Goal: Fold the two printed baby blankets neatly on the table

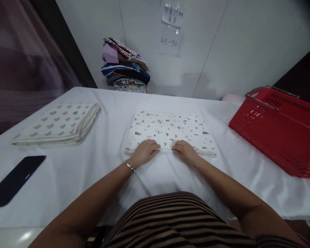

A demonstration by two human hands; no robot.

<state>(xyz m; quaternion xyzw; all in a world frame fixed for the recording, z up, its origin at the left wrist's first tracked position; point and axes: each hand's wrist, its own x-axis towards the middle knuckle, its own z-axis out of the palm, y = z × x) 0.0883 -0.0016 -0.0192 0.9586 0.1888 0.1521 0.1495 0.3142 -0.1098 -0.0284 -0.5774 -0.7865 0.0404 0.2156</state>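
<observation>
A white cloth [170, 128] with small printed figures lies folded into a flat rectangle in front of me. My left hand [146, 151] grips its near edge left of the middle, fingers on top and the thumb side towards the edge. On the same edge, a short way to the right, my right hand [185, 151] pinches the layers with bent fingers. Several folded layers show along the near edge, between and beside the hands.
To the left lies another folded cloth [59, 121] with grey shapes, and nearer me a dark phone [14, 181]. A red basket [279, 131] stands at the right. Behind the white-covered table [111, 151], folded clothes [126, 69] are stacked against the wall under paper signs [169, 42].
</observation>
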